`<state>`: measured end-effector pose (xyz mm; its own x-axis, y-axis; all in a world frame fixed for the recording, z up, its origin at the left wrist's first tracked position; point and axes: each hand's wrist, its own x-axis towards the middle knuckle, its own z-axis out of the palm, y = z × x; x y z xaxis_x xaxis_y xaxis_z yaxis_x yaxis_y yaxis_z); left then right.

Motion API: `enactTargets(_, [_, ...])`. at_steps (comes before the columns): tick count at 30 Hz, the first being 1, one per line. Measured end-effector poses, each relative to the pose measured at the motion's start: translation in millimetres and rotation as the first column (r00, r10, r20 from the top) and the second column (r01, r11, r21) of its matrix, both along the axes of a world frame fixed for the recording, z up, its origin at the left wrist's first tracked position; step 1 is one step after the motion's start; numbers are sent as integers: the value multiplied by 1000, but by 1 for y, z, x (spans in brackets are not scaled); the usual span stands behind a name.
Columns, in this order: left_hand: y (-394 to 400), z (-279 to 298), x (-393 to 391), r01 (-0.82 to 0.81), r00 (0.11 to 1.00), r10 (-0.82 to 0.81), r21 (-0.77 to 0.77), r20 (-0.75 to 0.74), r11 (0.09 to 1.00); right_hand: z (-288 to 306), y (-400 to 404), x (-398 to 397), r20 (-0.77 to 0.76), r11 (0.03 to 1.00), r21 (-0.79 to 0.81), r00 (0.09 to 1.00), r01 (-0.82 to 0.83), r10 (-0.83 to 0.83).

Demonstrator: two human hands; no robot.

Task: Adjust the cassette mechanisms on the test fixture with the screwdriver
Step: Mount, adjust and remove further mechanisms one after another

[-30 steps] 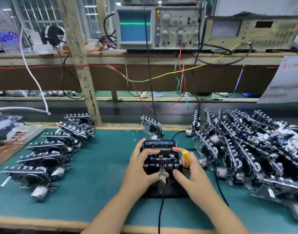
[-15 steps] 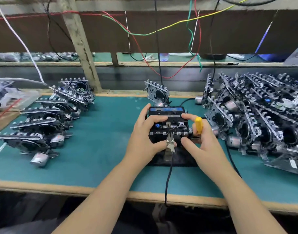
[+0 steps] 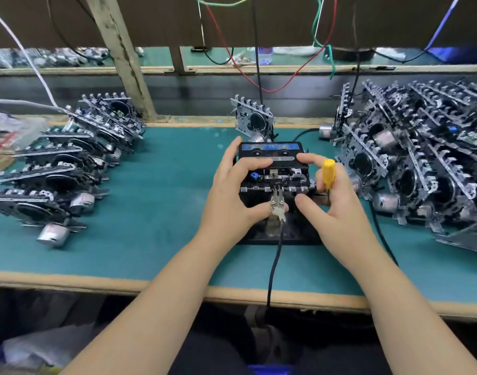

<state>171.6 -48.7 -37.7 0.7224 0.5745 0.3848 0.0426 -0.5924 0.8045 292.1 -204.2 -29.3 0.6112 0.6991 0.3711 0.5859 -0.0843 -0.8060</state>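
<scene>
The green bench carries stacks of mechanisms right of the test fixture and a row to its left, probably sorting untested from done. On the fixture sits one mechanism, which the left hand clasps to steady it. The right hand curls around the yellow screwdriver, parked upright beside the fixture, while its thumb and forefinger reach toward the mechanism.
</scene>
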Motion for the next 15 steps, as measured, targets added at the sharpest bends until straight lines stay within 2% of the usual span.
enactTargets(5, [-4, 5, -6, 60, 998, -60, -12, 22, 998, 2, 0, -4, -10, 1000, 7, 1000, -16, 16])
enactTargets(7, [-7, 7, -12, 90, 996, -90, 40, 20, 995, 1, -2, -5, -20, 1000, 6, 999, -29, 29])
enactTargets(10, [-15, 9, -18, 81, 995, -89, 196, 36, 977, 1, -4, -10, -46, 999, -1, 998, -38, 38])
enactTargets(13, [-20, 11, -20, -12, 979, -62, 359, 195, 933, 3, -4, -13, -34, 999, 1, 998, -51, 51])
enactTargets(15, [-22, 5, -23, 3, 952, -104, 329, 289, 944, 5, -4, -16, -23, 998, -7, 997, -69, 69])
